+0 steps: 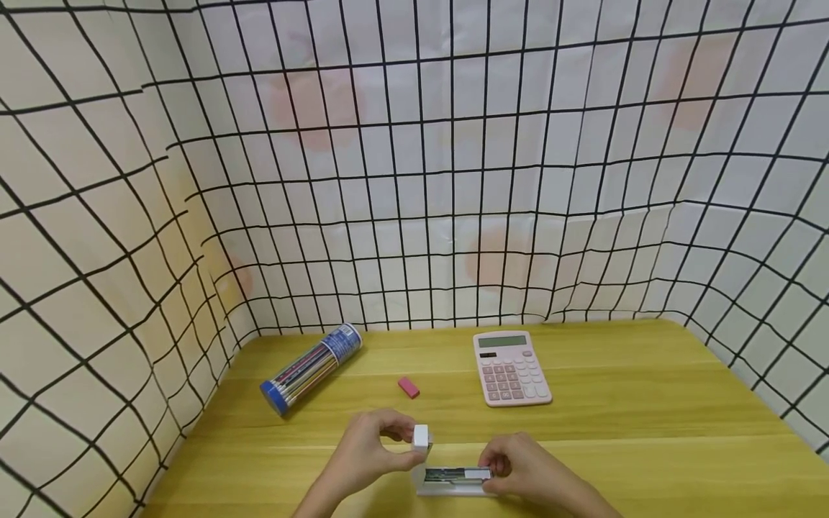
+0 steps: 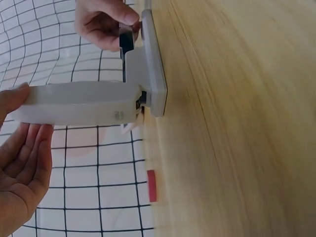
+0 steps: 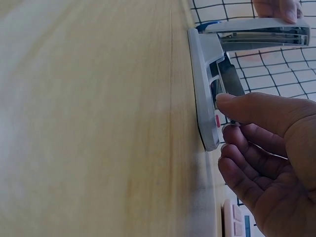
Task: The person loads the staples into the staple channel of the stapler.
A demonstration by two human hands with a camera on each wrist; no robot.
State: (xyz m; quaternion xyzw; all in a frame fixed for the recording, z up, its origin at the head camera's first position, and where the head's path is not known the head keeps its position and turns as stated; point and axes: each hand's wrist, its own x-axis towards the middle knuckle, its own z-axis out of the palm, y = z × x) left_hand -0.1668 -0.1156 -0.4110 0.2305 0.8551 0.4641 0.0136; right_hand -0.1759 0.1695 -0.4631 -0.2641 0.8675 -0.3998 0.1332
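Note:
A white stapler (image 1: pixel 453 489) stands on the table with its top arm swung upright from the base. My left hand (image 1: pixel 369 452) holds the raised top arm (image 2: pixel 81 103) between thumb and fingers. At the other end, my right hand (image 1: pixel 527 467) pinches the front of the dark metal staple magazine (image 3: pixel 230 76) between thumb and forefinger. Its remaining fingers curl loosely below, as the right wrist view shows. A short pale strip lies in the magazine beside the right fingertips; whether it is staples is too small to tell.
A pink eraser (image 1: pixel 409 387) lies beyond the stapler. Behind and to the right is a pink calculator (image 1: pixel 513 368). A clear tube of pencils (image 1: pixel 312 368) with a blue cap lies at the back left. Grid-patterned cloth walls (image 1: pixel 427 180) border the wooden table (image 1: pixel 648 410).

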